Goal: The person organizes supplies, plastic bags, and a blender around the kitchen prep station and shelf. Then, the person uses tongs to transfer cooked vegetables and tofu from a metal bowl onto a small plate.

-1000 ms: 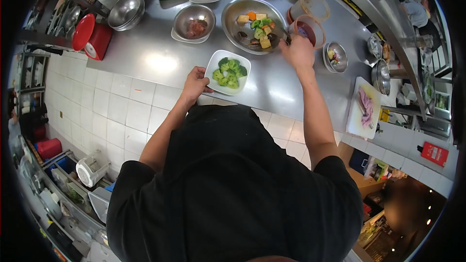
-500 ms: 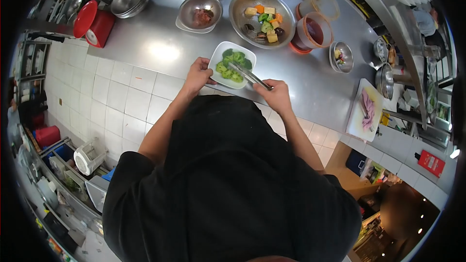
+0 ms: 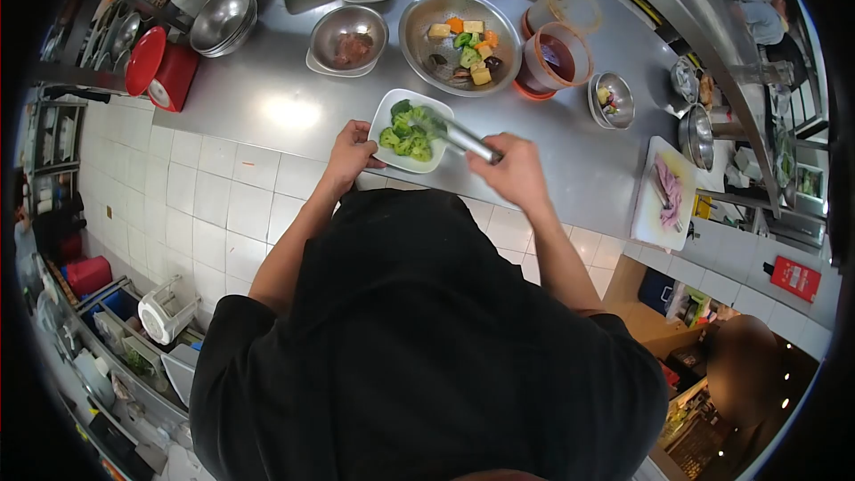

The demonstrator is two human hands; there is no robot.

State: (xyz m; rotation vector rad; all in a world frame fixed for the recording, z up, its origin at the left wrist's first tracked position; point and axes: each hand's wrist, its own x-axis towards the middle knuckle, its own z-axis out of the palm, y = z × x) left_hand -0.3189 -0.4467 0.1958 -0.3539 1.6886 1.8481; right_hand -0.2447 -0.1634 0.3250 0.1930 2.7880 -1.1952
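My left hand grips the left rim of a white square bowl at the near edge of the steel counter. Broccoli florets lie in the bowl. In my right hand are metal tongs, held from the right with their tips over the broccoli. The tips are blurred, so I cannot tell whether they pinch a floret. Just beyond stands a large steel bowl with tofu-like cubes, carrot, broccoli and mushroom pieces.
Behind the white bowl is a steel bowl of raw meat. Right of the large bowl stands a plastic tub of dark red liquid. A red scale sits at the left, a cutting board with purple pieces at the right.
The tongs have lifted slightly and shifted toward the right side of the broccoli, blurred by motion. My left hand stays on the bowl's rim. The whole view has shifted a little.
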